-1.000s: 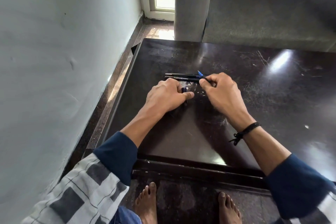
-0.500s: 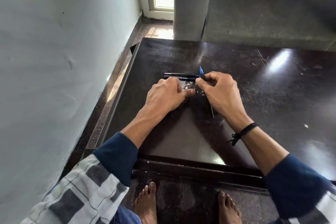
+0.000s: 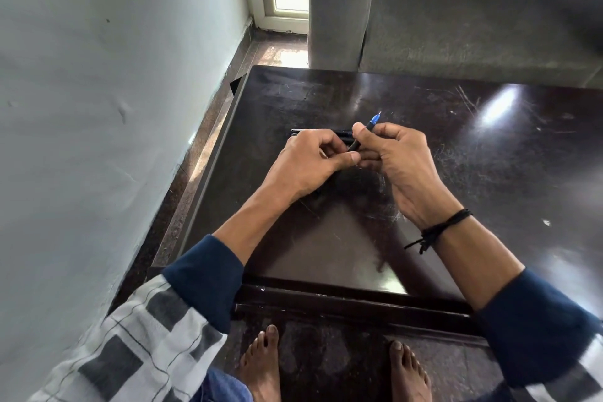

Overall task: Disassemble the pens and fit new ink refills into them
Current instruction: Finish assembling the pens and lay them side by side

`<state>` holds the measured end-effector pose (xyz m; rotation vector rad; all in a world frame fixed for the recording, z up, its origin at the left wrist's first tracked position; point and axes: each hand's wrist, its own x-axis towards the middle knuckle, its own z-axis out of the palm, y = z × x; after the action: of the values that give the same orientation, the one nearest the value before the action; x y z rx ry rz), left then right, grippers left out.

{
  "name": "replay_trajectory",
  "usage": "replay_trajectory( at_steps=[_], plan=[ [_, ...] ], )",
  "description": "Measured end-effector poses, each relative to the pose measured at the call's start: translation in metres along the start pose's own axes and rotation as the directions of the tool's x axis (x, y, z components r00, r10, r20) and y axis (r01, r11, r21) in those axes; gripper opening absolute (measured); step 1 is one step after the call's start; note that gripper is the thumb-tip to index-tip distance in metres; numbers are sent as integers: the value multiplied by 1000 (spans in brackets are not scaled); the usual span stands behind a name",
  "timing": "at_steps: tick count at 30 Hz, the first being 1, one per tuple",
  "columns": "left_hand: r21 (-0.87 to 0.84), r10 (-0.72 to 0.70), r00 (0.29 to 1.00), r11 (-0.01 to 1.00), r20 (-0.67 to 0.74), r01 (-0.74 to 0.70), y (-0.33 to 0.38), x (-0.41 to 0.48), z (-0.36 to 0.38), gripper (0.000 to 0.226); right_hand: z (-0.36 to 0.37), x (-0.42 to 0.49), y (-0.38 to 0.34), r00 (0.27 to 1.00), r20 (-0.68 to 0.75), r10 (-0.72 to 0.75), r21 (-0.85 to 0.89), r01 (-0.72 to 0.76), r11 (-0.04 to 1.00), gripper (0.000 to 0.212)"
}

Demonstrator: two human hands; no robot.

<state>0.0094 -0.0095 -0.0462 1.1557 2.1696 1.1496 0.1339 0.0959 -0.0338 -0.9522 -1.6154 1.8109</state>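
Note:
My right hand (image 3: 403,166) pinches a thin dark pen with a blue tip (image 3: 371,123) between thumb and fingers, tip pointing up and away. The pen is raised a little above the dark table (image 3: 342,238). My left hand (image 3: 305,168) sits close beside it with fingers curled, its thumb and forefinger closing on the pen's lower end. Whether it holds another small part is hidden by the fingers. Just behind my left hand, a couple of black pens (image 3: 315,132) lie side by side on the table.
A pale wall runs along the left with a strip of floor between it and the table's left edge. A grey sofa (image 3: 473,19) stands behind the table's far edge. My bare feet (image 3: 261,365) are below the near edge.
My right hand has lifted the blue-tipped pen off the table and tilted it up. My left hand has risen and closed in on the pen's lower end.

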Motion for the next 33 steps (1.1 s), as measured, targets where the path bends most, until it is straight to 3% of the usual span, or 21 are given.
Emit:
replay_trajectory(
  at_steps=[3,11,15,18,24,33],
  plan=[
    [24,6,1000,1000,-5,-6,2,-1,1,19,-2,1,0,999,-38,-10,-40,8,999,29],
    [132,23,994,991,103,-36,8,-5,2,16,1,0,1,994,-22,-107,-181,101,978,24],
    [102,41,990,993,138,-55,10,-4,-1,18,-1,2,1,995,5,-95,-182,95,979,26],
    [-17,44,989,999,141,-42,9,-5,2,22,0,3,1,997,0,-76,-171,75,982,28],
    [-67,86,996,994,23,-84,3,-2,5,13,3,2,0,996,12,-83,-186,84,979,29],
    [-80,97,989,993,112,-88,4,-3,6,17,-3,4,1,997,5,-81,-156,80,985,25]
  ],
)
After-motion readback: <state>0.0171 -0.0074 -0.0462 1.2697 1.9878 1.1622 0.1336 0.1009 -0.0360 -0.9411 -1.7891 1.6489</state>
